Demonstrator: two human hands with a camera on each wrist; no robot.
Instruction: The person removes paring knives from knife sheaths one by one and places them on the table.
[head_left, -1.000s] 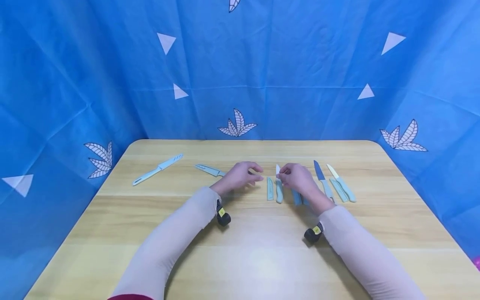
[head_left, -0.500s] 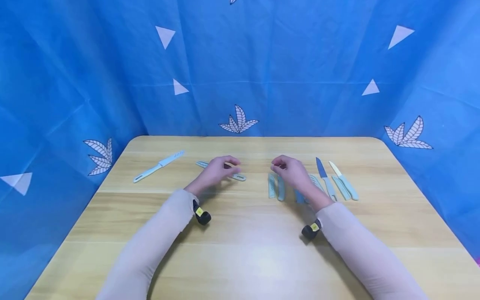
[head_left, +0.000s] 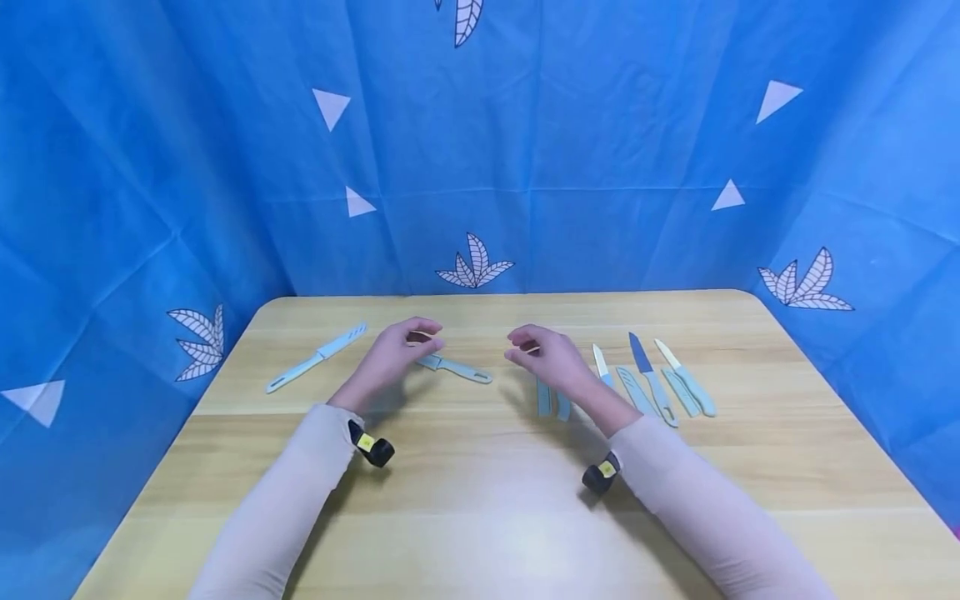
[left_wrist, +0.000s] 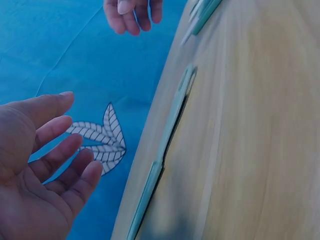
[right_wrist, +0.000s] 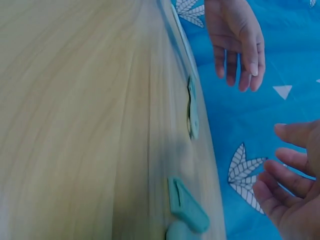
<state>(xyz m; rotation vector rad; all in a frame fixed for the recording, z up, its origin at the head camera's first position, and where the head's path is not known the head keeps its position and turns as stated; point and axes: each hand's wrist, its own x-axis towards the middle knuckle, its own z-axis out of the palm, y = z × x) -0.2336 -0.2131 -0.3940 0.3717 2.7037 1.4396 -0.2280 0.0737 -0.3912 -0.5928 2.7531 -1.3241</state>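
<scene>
Sheathed knife (head_left: 462, 371) lies left of ctr on the wood table (head_left: 480, 483), its sheath end partly hidden by the L hand (head_left: 395, 350), which has swung left; the R hand (head_left: 553, 358) has also shifted left, above a small sheath (head_left: 543, 400). We see both hands' fingers half-curled, thumbs apart, holding nothing, so we'd judge it's a pause btwn grips. Farther R, a blue-bladed knife (head_left: 640, 355) lies uncovered btwn two loose sheaths (head_left: 635, 391), w/ blue cloth (head_left: 622, 108) behind.

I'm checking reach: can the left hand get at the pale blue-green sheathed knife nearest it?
Probably yes: the left hand hangs open and empty near the pale blue-green sheathed knife; its handle lies uncovered, apart from the right hand.
</scene>
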